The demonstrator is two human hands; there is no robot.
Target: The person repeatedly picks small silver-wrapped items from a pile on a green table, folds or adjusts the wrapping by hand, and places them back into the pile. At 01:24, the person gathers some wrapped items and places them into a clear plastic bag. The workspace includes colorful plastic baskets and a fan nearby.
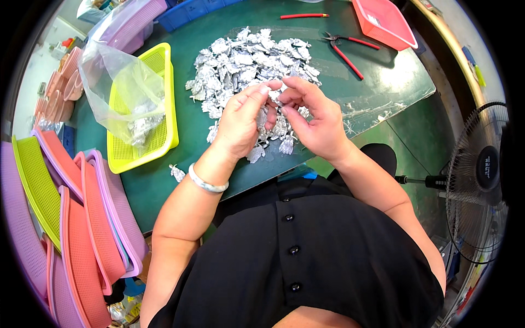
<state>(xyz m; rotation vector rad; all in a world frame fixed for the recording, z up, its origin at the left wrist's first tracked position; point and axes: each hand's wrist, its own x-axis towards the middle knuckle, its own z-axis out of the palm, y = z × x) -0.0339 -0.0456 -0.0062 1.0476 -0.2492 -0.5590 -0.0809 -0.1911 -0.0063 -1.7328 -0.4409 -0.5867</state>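
Both hands meet over the near part of a large heap of small, flat silvery metal pieces on the green table. My left hand, with a pale bangle at the wrist, has its fingers curled and thumb pressed in. My right hand pinches with thumb and forefinger close beside it. Between the fingertips is a small silvery metal piece, mostly hidden by the fingers. One loose silvery piece lies apart, near my left forearm.
A yellow-green basket left of the heap holds a clear plastic bag with silvery pieces in it. Red-handled cutters, a red pen and a pink basket lie beyond. Stacked baskets stand left, a fan right.
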